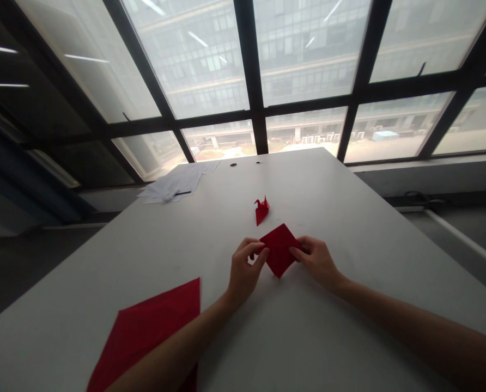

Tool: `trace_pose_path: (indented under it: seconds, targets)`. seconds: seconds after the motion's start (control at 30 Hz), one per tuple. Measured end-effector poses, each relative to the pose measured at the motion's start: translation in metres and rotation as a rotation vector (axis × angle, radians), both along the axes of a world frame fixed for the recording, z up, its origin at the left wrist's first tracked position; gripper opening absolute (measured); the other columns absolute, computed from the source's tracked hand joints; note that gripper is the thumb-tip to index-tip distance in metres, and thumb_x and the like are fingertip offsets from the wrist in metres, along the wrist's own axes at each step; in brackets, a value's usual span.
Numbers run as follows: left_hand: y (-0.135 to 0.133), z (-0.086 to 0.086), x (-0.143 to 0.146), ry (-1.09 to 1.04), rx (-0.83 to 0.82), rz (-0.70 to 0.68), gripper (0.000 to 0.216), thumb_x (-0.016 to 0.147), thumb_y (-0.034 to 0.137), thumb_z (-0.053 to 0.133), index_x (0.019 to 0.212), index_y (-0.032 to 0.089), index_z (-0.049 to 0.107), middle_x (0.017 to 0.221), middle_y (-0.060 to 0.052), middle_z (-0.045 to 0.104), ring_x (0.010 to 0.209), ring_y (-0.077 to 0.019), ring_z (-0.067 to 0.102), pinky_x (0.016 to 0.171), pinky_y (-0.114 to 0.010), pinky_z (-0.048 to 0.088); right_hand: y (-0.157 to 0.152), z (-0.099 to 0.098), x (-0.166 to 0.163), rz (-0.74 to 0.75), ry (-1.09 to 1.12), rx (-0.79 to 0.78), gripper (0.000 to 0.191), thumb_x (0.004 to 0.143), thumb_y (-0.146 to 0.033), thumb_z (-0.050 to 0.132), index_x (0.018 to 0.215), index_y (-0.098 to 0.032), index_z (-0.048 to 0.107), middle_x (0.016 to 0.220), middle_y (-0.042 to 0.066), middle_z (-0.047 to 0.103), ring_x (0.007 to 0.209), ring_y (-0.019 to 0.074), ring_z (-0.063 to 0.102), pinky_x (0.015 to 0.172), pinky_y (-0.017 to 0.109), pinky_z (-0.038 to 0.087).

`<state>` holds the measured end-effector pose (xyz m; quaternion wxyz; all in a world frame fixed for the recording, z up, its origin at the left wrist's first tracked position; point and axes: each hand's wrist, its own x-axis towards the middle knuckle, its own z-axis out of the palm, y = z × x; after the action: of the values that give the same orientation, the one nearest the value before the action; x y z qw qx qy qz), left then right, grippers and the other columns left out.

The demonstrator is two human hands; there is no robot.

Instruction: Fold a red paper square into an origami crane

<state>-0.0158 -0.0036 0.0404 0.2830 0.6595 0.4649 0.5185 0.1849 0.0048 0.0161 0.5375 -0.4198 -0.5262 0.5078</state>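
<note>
A small red folded paper square lies diamond-wise on the white table, just in front of me. My left hand pinches its left corner with curled fingers. On the opposite side, my right hand grips the right corner between thumb and fingers. A finished red paper crane stands on the table a little beyond the square, touched by neither hand.
A stack of flat red paper sheets lies near the table's front left, partly under my left forearm. White papers sit at the far left corner. Two small holes mark the table's far edge, with large windows behind.
</note>
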Motion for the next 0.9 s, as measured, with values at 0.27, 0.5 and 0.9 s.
trace_pose_path:
  seconds: [0.27,0.5,0.9]
  targets:
    - [0.003,-0.003,0.004,-0.351,-0.321,-0.195,0.034,0.082,0.038,0.071,0.108,0.018,0.062,0.072,0.000,0.064,0.061,-0.0116,0.053,0.057,-0.023,0.043,0.001,0.000,0.000,0.023,0.014,0.005,0.037,0.078,-0.049,0.073,0.094,-0.016,0.069,0.092,0.011,0.076,0.082,0.0270,0.072,0.075,0.040,0.059]
    - [0.008,-0.011,0.002,-0.481,-0.389,-0.265,0.029,0.084,0.038,0.071,0.098,0.020,0.053,0.081,0.000,0.066,0.068,-0.0119,0.060,0.061,-0.022,0.047,0.000,0.000,0.000,0.028,0.015,0.016,0.034,0.078,-0.046,0.074,0.092,-0.016,0.071,0.091,0.011,0.076,0.082,0.0266,0.072,0.076,0.040,0.059]
    - [0.011,-0.014,0.002,-0.635,-0.551,-0.295,0.036,0.075,0.039,0.079,0.097,0.018,0.060,0.081,-0.001,0.068,0.072,-0.0120,0.064,0.071,-0.025,0.052,0.001,-0.001,0.000,0.031,-0.024,0.019,0.031,0.078,-0.043,0.074,0.092,-0.016,0.071,0.089,0.010,0.076,0.079,0.0256,0.072,0.072,0.038,0.059]
